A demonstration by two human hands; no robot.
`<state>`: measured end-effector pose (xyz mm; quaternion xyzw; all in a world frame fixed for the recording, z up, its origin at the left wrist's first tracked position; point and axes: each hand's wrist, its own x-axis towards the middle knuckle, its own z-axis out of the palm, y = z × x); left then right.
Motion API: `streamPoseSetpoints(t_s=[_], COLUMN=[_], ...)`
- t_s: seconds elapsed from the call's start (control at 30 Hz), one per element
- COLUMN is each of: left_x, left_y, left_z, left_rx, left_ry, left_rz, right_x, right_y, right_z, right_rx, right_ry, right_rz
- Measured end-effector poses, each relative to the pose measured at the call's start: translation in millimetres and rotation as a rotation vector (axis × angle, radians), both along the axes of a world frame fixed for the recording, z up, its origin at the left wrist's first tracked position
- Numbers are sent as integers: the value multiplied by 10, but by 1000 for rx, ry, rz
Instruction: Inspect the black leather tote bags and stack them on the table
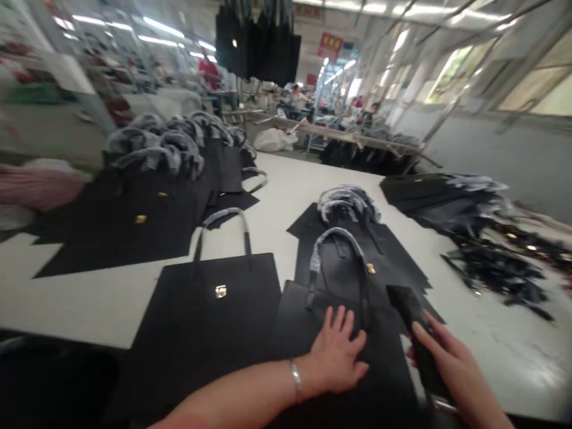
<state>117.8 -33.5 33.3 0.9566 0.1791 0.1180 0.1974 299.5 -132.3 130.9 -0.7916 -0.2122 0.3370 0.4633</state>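
Observation:
My left hand (337, 351) lies flat with its fingers spread on a black handbag panel (308, 333), just below its arched handle (338, 233), which is wrapped in clear film. My right hand (456, 363) is closed around a long black piece (422, 339) with a flat, wider end and a shiny part near the bottom; I cannot make out its exact kind. It is over the right edge of the panel. Beside it on the left lies another black handbag panel (210, 316) with a gold clasp (220, 291) and a film-wrapped handle.
Stacked black bag panels (125, 220) lie at the left, another stack (357, 244) sits beyond my hands, and a third (438, 199) is at the right. Black straps with metal fittings (500, 274) are heaped on the white table (286, 196). Black bags (259, 50) hang at the back.

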Motion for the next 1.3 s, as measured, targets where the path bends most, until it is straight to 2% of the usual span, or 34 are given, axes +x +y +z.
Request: streamPoseSetpoints(t_s=[0.1, 0.17, 0.23, 0.33, 0.43, 0.63, 0.73, 0.87, 0.97, 1.07, 1.2, 1.3], left_x=[31, -105, -336, -690, -866, -837, -844, -852, -837, -821, -770, -690], left_y=[12, 46, 95, 156, 152, 108, 111, 115, 108, 79, -2, -79], left_z=[16, 42, 58, 46, 12, -35, -35, -33, -34, -28, -25, -54], left_rx=[-69, -98, -91, -23, 34, 108, 131, 146, 163, 178, 169, 152], left_ry=[-64, -106, -100, -64, -65, -34, -50, -69, -67, -67, -60, -62], left_rz=[0, -26, -29, 12, 15, 33, 42, 46, 58, 76, 112, 99], right_x=[-97, -221, -359, -541, -687, -880, -872, -860, -895, -863, -714, -686], right_y=[134, 202, 272, 395, 549, 862, 813, 751, 887, 977, 724, 472], right_z=[156, 201, 151, -17, -115, 11, 50, 18, 1, 55, 132, 73], right_rx=[-67, -110, -140, -192, -237, -210, -278, -344, -254, -150, -224, -306], right_ry=[-18, 57, 150, 265, 323, 278, 270, 288, 253, 120, 98, 171], right_rz=[54, 161, 269, 405, 483, 475, 500, 490, 435, 336, 367, 419])
